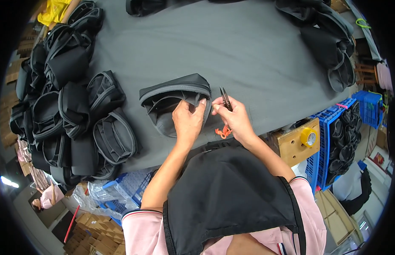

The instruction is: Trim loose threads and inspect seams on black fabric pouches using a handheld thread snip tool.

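Note:
A black zippered pouch [174, 81] lies unzipped on the grey-covered table, with inner pockets showing. My left hand [189, 121] reaches into its mouth and pinches the right side of the rim between thumb and fingers. Just to the right, my right hand [235, 119] is closed around small dark thread snips [225, 99], whose blades point up and away from me. An orange cord [223, 132] hangs from the snips below that hand. The right fingertips are close to the pouch's right edge; whether they touch it I cannot tell.
Several black pouches are heaped along the table's [257, 46] left side, and more black pouches [327, 46] lie at the far right. A wooden box [297, 148] with a yellow tape roll [308, 137] stands by the right edge, near a blue crate [323, 148] filled with dark items.

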Demonstrator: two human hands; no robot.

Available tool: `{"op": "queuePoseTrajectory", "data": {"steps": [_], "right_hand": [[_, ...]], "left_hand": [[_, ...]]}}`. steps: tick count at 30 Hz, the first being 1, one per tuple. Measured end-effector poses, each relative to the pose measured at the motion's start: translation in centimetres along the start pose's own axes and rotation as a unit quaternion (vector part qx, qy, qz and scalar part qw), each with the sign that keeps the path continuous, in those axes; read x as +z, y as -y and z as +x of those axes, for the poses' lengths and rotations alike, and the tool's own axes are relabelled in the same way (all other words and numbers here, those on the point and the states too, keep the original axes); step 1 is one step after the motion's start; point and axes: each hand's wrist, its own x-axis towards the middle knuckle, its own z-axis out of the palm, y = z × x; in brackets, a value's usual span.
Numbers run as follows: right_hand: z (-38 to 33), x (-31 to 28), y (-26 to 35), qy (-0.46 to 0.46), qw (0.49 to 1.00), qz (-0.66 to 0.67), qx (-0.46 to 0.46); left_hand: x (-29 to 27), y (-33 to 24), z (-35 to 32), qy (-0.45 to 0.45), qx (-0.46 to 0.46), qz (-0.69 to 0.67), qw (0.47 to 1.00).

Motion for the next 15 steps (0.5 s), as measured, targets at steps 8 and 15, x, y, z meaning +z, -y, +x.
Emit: {"op": "queuePoseTrajectory", "data": {"steps": [8,15], "right_hand": [[-2.9,-1.0,2.3,-0.099,0.851,-0.441,-0.266],[-2.1,-0.8,2.7,-0.085,0.720,-0.571,-0.385]], "left_hand": [[0.0,0.6,0.0,-0.009,0.020,-0.049,0.999],[0.2,0.3,-0.2,-0.003,0.008,-0.031,1.000]]}}
